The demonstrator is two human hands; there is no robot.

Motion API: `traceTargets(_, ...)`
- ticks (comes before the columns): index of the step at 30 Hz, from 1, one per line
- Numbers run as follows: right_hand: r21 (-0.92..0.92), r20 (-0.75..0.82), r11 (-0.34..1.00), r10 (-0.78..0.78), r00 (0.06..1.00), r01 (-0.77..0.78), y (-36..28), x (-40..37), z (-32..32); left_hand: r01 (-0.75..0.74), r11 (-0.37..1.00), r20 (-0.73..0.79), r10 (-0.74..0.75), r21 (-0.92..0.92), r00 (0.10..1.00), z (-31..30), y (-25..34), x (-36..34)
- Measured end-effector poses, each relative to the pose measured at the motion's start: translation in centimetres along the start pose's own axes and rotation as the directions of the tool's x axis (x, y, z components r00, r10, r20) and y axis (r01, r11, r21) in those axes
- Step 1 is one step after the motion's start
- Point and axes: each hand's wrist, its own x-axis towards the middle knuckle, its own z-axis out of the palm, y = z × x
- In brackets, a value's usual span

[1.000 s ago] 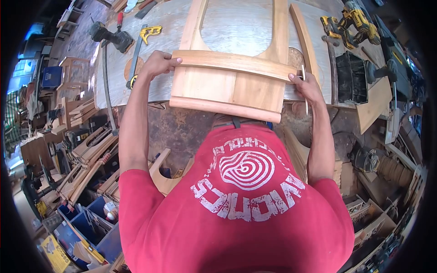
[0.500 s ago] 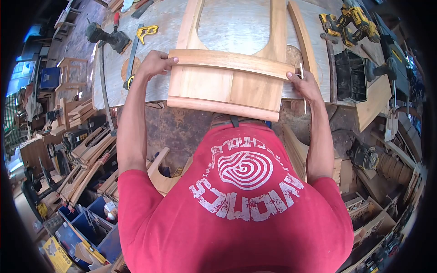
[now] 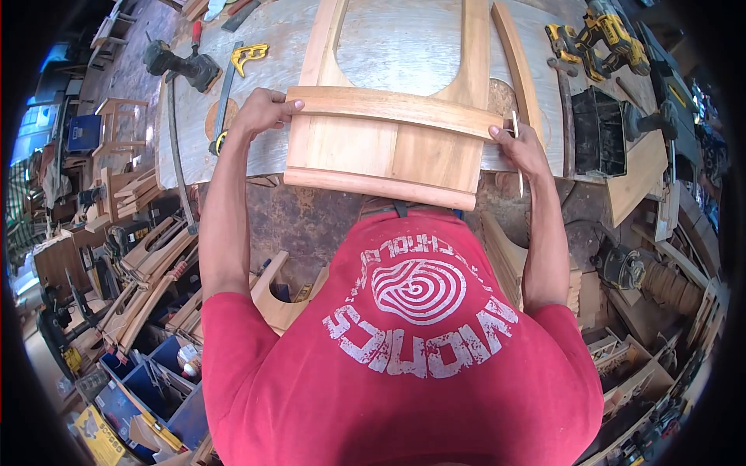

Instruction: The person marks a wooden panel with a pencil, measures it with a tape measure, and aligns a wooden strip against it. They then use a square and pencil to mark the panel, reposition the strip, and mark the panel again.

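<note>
A slightly curved wooden slat [image 3: 396,107] lies across a wooden chair frame [image 3: 350,147] with a solid panel and two long side pieces. My left hand [image 3: 268,113] grips the slat's left end, thumb on top. At the other end, my right hand [image 3: 522,146] pinches the slat between thumb and fingers. A thin pale stick like a pencil [image 3: 515,123] also sits between the fingers of that hand. The frame's rounded front rail [image 3: 381,189] overhangs the bench edge near my waist.
On the workbench [image 3: 287,58] lie a yellow combination square [image 3: 247,58], a dark power tool [image 3: 186,66] and a curved wooden piece [image 3: 517,62]. To the right are a yellow cordless drill [image 3: 610,35], a hammer [image 3: 563,85] and a black bin [image 3: 598,132]. Wooden parts crowd the floor.
Almost nothing differs. The slat and both hands keep their places on the frame, apart from a very slight shift of the view.
</note>
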Motion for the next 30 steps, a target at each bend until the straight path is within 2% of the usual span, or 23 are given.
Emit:
traceTargets(4, 0.061, 0.019, 0.998, -0.009, 1.0, 0.008, 0.1, 0.1, -0.1, 0.026, 0.991, -0.02, -0.024, 0.132, 1.0, -0.1, 1.1, 0.1)
traceTargets(7, 0.123, 0.002, 0.991, -0.059, 0.998, 0.058, 0.0, -0.1, 0.2, -0.102, 0.882, -0.277, 0.252, 0.46, 0.927, 1.1, 0.3, 1.1)
traceTargets(10, 0.088, -0.014, 0.993, -0.072, 0.997, 0.073, -0.9, -0.7, 0.3, -0.124, 0.763, -0.327, 0.41, 0.634, 0.852, 2.6, 4.9, -1.9)
traceTargets(13, 0.02, -0.036, 0.995, -0.101, 0.994, 0.102, -0.8, -0.4, 0.1, -0.145, 0.768, -0.293, 0.402, 0.624, 0.868, 5.2, 5.0, -1.6)
traceTargets(16, -0.007, 0.01, 0.997, -0.071, 0.997, 0.071, -0.3, 0.4, -0.5, -0.078, 0.746, -0.354, 0.402, 0.662, 0.845, 6.8, 6.1, -2.2)
traceTargets(19, 0.002, 0.078, 0.999, 0.051, 0.996, -0.051, -1.9, -0.5, -1.1, -0.023, 0.767, -0.303, 0.281, 0.641, 0.911, 6.8, 8.0, -3.2)
traceTargets(23, 0.03, 0.117, 0.998, 0.047, 0.992, -0.051, -1.3, 0.2, -1.2, 0.14, 0.753, -0.279, 0.061, 0.644, 0.958, 7.3, 10.9, -3.4)
traceTargets(27, 0.03, 0.128, 0.998, 0.042, 0.991, -0.046, -1.1, 0.1, -0.6, 0.217, 0.712, -0.25, -0.06, 0.668, 0.966, 9.2, 13.8, -4.2)
traceTargets(30, -0.027, 0.044, 0.986, -0.163, 0.986, 0.165, -0.2, 0.0, -0.1, 0.244, 0.687, -0.22, -0.125, 0.685, 0.967, 10.3, 13.5, -4.1)
